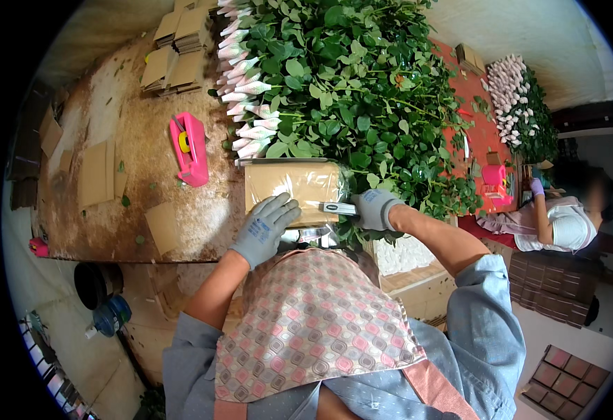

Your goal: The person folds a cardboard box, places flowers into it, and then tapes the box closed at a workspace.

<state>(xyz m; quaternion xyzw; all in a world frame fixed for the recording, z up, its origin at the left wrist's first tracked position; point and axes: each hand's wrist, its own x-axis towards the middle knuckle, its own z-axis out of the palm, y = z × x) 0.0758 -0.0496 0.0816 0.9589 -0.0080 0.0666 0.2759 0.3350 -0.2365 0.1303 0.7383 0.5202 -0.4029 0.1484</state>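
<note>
My left hand (pixel 265 229), in a grey glove, lies with its fingers on the lower left part of a brown cardboard sheet (pixel 306 181) under clear plastic film. My right hand (pixel 377 209), also gloved in grey, grips a stapler (pixel 339 208), whose metal head rests over the right part of the cardboard. Just beyond the cardboard lies a large pile of leafy rose stems (pixel 348 89). White, pink-tinged mesh sleeves (pixel 254 131) cover the flower ends on the pile's left side.
A pink tape dispenser (pixel 196 152) stands on the stained table (pixel 112 220), with loose cardboard pieces (pixel 96 173) and cardboard stacks (pixel 180 68) around it. To the right, a co-worker (pixel 561 220) is beside a red table (pixel 469 100) holding another pile of sleeved flowers (pixel 511 100).
</note>
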